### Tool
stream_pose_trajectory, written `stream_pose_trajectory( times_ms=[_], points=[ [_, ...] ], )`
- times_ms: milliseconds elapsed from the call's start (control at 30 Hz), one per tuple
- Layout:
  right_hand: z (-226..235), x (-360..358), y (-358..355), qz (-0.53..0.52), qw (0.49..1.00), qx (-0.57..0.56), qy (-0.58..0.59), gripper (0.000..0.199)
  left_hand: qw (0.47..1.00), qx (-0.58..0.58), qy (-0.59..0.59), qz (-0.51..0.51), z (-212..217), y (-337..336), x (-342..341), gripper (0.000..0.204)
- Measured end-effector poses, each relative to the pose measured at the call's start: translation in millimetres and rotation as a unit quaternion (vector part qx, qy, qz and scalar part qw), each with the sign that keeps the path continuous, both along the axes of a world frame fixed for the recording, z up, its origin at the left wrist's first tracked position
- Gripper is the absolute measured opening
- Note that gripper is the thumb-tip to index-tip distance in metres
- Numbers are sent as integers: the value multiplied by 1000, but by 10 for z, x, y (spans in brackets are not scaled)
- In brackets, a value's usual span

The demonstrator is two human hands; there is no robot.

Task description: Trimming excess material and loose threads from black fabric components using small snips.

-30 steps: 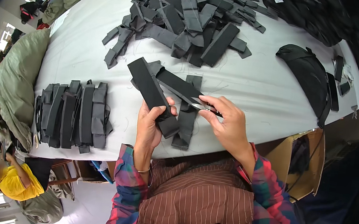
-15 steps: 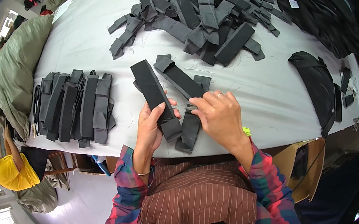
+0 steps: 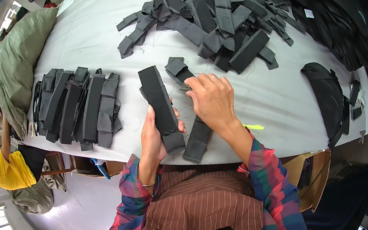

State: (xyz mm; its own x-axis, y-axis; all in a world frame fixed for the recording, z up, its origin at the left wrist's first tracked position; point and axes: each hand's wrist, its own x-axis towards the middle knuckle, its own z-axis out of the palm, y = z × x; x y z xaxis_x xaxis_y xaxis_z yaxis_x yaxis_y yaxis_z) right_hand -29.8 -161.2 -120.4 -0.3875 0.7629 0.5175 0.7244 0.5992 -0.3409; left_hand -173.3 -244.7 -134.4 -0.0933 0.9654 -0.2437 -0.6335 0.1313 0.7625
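Note:
My left hand (image 3: 156, 134) is closed around dark grey fabric strips (image 3: 159, 107), stacked lengthwise, with the fingers behind and the thumb along the near edge. Just right of them, my right hand (image 3: 213, 101) is pinched over another dark fabric strip (image 3: 178, 69) on the table and hides most of it. That strip's folded far end shows beyond the fingertips. Below the right hand lies a further strip (image 3: 198, 140), close to the table's front edge.
Loose dark strips (image 3: 206, 18) are heaped at the back, and a row of bundles (image 3: 76, 105) lies at left. A black curved fabric piece (image 3: 323, 98) is at right. Something neon yellow (image 3: 253, 126) lies beside my right wrist. A person in yellow (image 3: 14, 169) is at far left.
My right hand has moved up and left onto the strip lying on the table. More of the neon yellow thing shows. My left hand still holds its strips.

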Motion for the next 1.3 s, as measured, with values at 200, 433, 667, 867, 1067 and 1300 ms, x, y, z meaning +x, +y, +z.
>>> stream_pose_trajectory(
  times_ms=[200, 433, 667, 867, 1067, 1300],
  points=[
    [-41, -135, 145, 19, 996, 22, -85, 13, 1000, -2, -20, -9, -8, -8, -35, 58],
    [-149, -131, 240, 11, 1000, -5, -28, 8, 999, 9, -20, -27, 21, -97, -78, 56],
    [163, 67, -239, -2, 989, -95, 117, 12, 998, 13, -63, -13, -56, -261, -169, 48],
    [162, 58, -588, 86, 960, -144, 225, 21, 990, 24, -121, -70, -16, -438, -50, 46],
    [128, 80, -596, 30, 967, -115, 227, 18, 990, 35, -91, -104, -8, -642, 89, 46],
    [178, 212, -762, 36, 957, -155, 241, 16, 993, 7, -59, -101, 51, -738, 120, 46]
  ],
)
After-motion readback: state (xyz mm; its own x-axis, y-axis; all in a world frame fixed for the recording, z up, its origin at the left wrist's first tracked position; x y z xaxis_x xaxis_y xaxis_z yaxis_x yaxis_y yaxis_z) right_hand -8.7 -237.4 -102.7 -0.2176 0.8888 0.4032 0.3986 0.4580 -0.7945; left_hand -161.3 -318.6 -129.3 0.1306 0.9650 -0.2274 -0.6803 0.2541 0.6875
